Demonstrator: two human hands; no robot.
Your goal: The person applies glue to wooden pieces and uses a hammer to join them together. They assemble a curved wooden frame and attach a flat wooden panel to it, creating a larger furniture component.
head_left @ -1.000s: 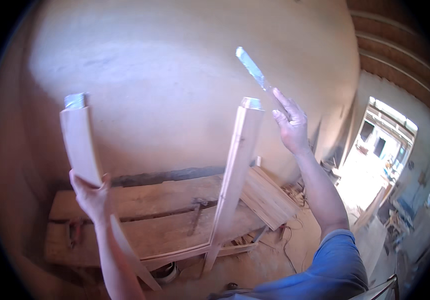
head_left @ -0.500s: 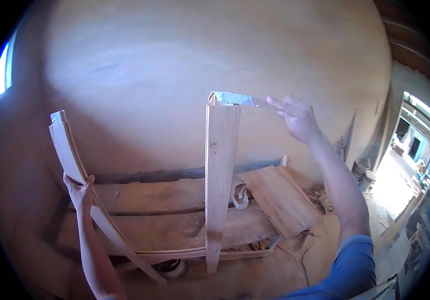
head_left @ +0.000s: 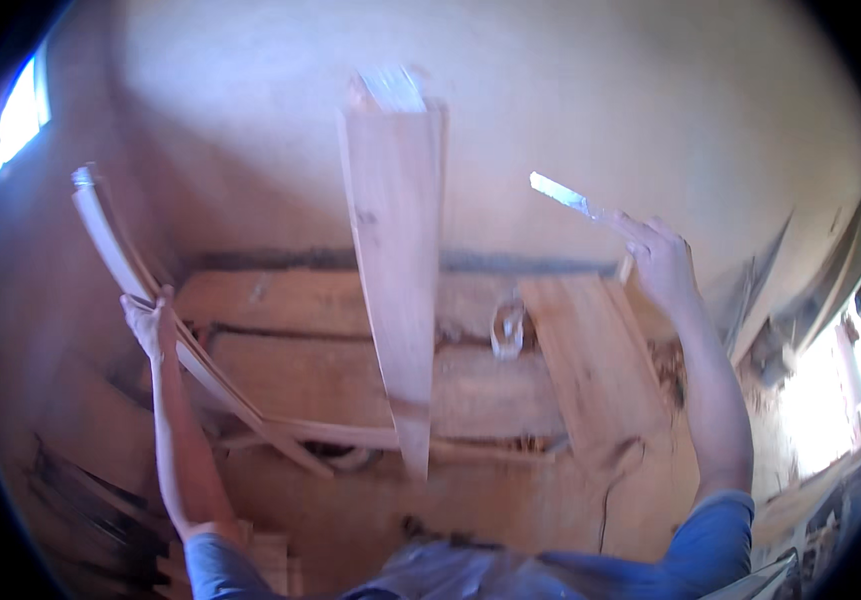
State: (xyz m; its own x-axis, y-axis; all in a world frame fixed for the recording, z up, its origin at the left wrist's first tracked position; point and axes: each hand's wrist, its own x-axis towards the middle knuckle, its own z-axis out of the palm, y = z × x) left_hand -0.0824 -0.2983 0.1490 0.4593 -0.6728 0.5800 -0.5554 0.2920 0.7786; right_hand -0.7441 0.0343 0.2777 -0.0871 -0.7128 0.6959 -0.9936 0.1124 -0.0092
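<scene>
Since the picture half a second earlier, the right hand (head_left: 665, 262) had drawn the flat blade (head_left: 558, 192) off the top of the upright board (head_left: 390, 200) and out to the right, leaving the two well apart; the view had shifted as well.

A plank bench (head_left: 300, 372) stretched along the far wall (head_left: 590, 90), with a loose wooden panel (head_left: 595, 360) at its right end. On the near side, the broad upright board rose in the middle and a slimmer, curved board (head_left: 105, 232) leaned at the left, a low rail (head_left: 340, 433) between them.

The left hand (head_left: 150, 325) was wrapped around the curved board, thumb on one side. The right hand's fingers were curled about the blade's handle end, though blur hid the exact grip. A pale coating covered the blade and the narrowed end (head_left: 393, 90) of the upright board; the curved board's tip (head_left: 83, 177) looked pale too.

Good work here seemed to call for a firm left hold against sway, the blade laid flat to each face, and thin, even strokes reaching the corners without lumps.
</scene>
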